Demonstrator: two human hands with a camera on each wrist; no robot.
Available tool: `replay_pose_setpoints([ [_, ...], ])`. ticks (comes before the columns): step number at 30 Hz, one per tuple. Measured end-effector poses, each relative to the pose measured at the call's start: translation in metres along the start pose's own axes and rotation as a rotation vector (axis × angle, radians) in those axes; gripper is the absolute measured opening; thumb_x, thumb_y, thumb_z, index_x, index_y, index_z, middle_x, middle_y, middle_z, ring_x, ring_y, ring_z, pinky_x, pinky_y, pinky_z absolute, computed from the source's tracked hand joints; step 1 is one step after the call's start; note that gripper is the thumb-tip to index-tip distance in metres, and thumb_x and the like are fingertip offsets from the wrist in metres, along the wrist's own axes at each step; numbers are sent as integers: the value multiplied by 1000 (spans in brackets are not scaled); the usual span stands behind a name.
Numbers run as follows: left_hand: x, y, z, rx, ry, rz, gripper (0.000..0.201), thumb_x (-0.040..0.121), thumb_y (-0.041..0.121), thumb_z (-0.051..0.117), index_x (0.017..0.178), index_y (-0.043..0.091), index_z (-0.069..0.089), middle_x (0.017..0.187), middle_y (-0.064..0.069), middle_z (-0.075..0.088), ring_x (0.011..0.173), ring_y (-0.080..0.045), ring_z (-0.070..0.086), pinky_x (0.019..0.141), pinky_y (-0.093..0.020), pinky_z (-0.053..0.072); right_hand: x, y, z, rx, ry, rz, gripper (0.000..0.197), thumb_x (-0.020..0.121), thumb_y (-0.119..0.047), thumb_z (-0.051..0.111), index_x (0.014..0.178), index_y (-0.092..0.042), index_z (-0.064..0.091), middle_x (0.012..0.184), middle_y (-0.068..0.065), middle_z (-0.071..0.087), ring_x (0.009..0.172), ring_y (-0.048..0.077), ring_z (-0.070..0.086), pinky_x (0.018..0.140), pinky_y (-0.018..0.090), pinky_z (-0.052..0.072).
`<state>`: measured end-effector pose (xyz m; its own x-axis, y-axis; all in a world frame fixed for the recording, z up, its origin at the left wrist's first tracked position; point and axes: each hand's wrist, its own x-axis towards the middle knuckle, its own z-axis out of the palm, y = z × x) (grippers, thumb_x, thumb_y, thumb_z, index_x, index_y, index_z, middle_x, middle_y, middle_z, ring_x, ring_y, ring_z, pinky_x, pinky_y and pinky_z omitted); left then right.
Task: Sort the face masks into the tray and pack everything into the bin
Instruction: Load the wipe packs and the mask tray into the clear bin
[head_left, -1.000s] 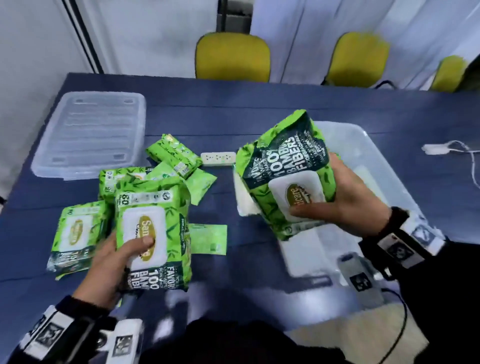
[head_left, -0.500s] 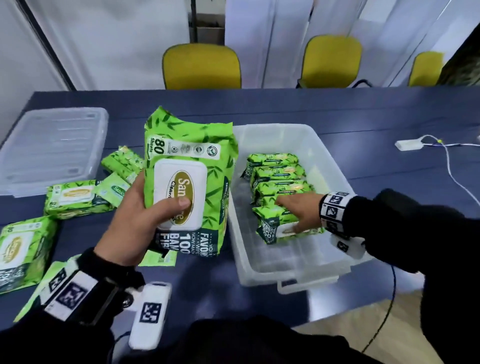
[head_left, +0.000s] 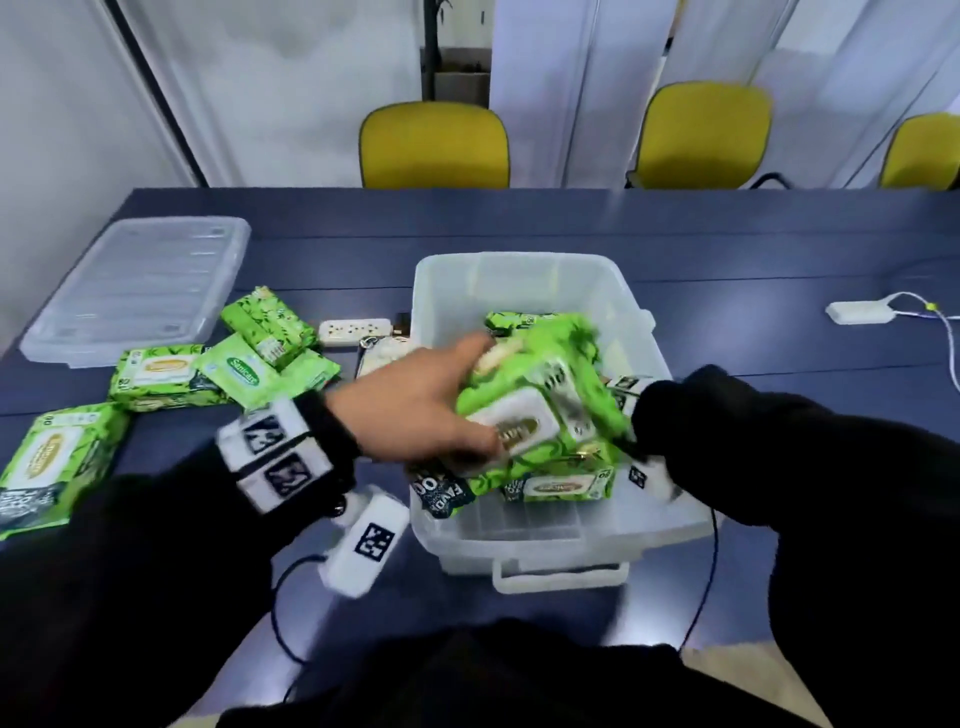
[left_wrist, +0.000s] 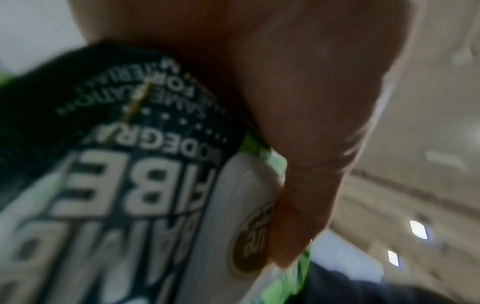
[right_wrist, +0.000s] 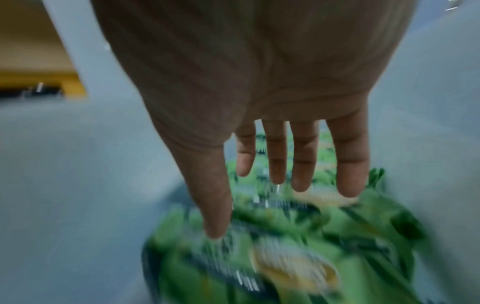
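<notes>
A big green pack goes into the clear bin on the blue table.

The table (head_left: 727, 249) fills the room's near side, yellow chairs (head_left: 434, 143) and white panels beyond it. The left hand (head_left: 415, 405) grips the pack (head_left: 540, 410), thumb on its white flap, its long axis running left to right, tilted over the bin (head_left: 519, 280). The right hand (right_wrist: 259, 102) hangs above with straight, spread fingers, holding nothing. Smaller packs (head_left: 566, 486) lie inside the bin. More packs (head_left: 161, 376) lie left, near the lid (head_left: 140, 291).
</notes>
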<state>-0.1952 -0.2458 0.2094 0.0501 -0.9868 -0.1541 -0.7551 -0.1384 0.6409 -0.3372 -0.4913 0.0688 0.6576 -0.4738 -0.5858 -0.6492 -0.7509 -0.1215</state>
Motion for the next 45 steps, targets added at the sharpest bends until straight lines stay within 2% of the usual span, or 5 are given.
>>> replay_pose_setpoints([
  [13,137,40,128,708,-414,-37,16,90,22,66,103,13,63,86,-4,61,93,-30,67,66,-32,49,-57,34,-8,743,34,63,13,97,-19,60,104,-9,63,86,9,66,61,23,66,45,35,56],
  [28,52,-64,43,190,346,-439,49,78,34,78,125,31,61,141,-8,47,130,-33,46,112,-42,37,-13,-50,39,-263,-293,-298,49,74,-52,84,93,-9,72,82,3,68,75,23,62,70,30,50],
  [33,20,-94,68,-65,88,-538,98,73,40,80,152,47,22,163,-12,19,147,-33,33,119,-43,33,-1,-79,54,-472,-326,-327,80,67,-61,85,123,-7,64,109,9,72,98,29,69,84,34,56],
  [38,14,-93,77,-312,56,-459,104,89,11,74,154,53,4,78,-8,61,54,-12,57,54,-29,52,-6,-101,60,-713,-375,-371,72,64,-69,82,108,-13,73,97,5,75,76,25,68,62,30,54],
  [45,11,-82,68,-337,10,-495,103,93,6,66,153,55,-2,65,-14,59,45,-24,60,46,-34,56,-34,-78,72,-563,-184,-385,72,72,-50,83,121,-13,46,84,3,57,77,26,62,70,42,60],
])
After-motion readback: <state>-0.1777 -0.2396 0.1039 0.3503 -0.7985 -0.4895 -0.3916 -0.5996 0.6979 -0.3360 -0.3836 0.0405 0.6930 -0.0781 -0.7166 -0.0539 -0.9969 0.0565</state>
